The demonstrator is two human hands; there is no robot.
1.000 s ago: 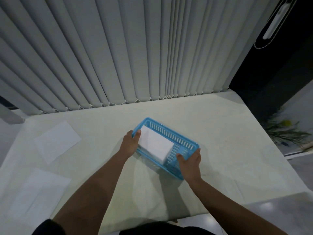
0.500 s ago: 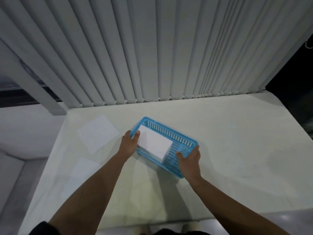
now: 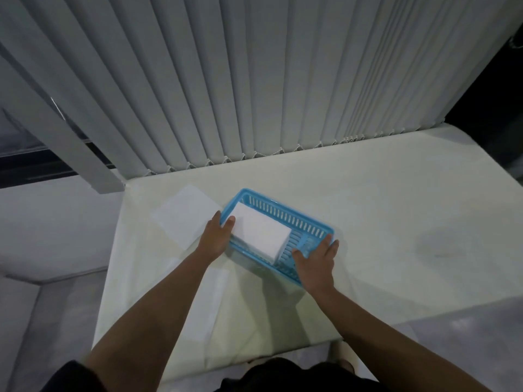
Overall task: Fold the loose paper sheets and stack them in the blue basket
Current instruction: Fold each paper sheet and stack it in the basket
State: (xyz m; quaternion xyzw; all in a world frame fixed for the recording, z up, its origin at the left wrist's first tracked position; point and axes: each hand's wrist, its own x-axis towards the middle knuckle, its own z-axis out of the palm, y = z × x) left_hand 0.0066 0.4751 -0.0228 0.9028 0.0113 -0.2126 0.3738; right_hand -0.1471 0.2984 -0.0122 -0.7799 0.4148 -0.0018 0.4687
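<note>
A blue slotted basket (image 3: 285, 213) sits near the middle of the pale table (image 3: 382, 210), turned at an angle. Inside it lies a stack of folded white paper (image 3: 261, 236). My left hand (image 3: 216, 236) grips the basket's left end, thumb over the rim and touching the stack. My right hand (image 3: 315, 263) grips the basket's right near corner. A loose white sheet (image 3: 185, 215) lies flat just left of the basket. Another loose sheet (image 3: 209, 304) lies nearer me, partly under my left forearm.
Grey vertical blinds (image 3: 254, 80) hang along the table's far edge. The table's left edge (image 3: 111, 267) drops to a grey floor close to the loose sheets. Bare tabletop stretches to the right of the basket.
The view has swung left, so the basket and loose sheets appear further right in frame. Both hands have kept their hold on the basket's ends.
</note>
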